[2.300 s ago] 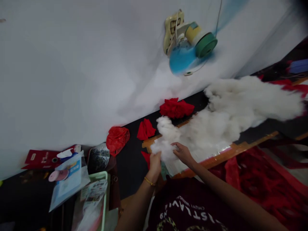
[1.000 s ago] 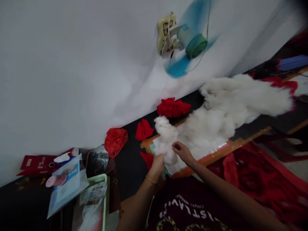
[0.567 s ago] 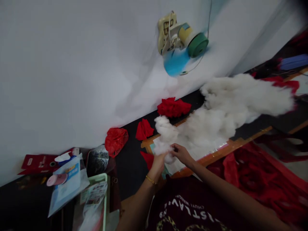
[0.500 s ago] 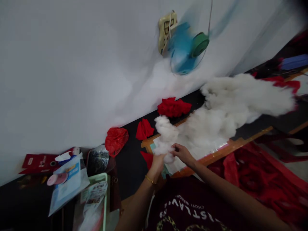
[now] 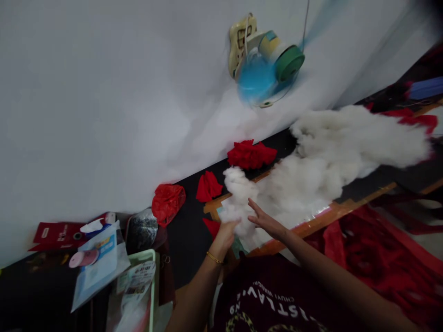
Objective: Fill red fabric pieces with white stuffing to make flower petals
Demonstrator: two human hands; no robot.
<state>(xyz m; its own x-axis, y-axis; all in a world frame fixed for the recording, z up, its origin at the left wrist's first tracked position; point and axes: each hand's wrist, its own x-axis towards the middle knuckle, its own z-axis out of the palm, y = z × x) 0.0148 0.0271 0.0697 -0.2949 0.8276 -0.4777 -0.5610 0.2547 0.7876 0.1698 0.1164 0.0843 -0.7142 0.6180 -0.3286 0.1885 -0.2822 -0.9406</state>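
White fluffy stuffing (image 5: 311, 170) is heaped along the table, with a smaller tuft at its left end. My left hand (image 5: 226, 233), with a gold bangle at the wrist, is closed on that left tuft; part of its grip is hidden in the fluff. Just to the right, my right hand (image 5: 265, 220) has its fingers stretched apart beside the stuffing and holds nothing. A bundle of red cloth (image 5: 251, 154) lies behind the tuft. Left of it is a smaller red cloth piece (image 5: 208, 186), and a red scrap (image 5: 212, 227) shows near my left wrist.
A crumpled red plastic bag (image 5: 168, 203) sits farther left. A green basket (image 5: 152, 276), scissors (image 5: 165, 260), a spool of pink thread (image 5: 83, 258) and a red box (image 5: 57, 236) stand on the left side. A blue fan (image 5: 258, 80) hangs on the wall. Red fabric (image 5: 374, 258) is at the right.
My right hand's fingers have come off the stuffing and spread open. My left hand stays at the tuft. The fan's blades have turned.
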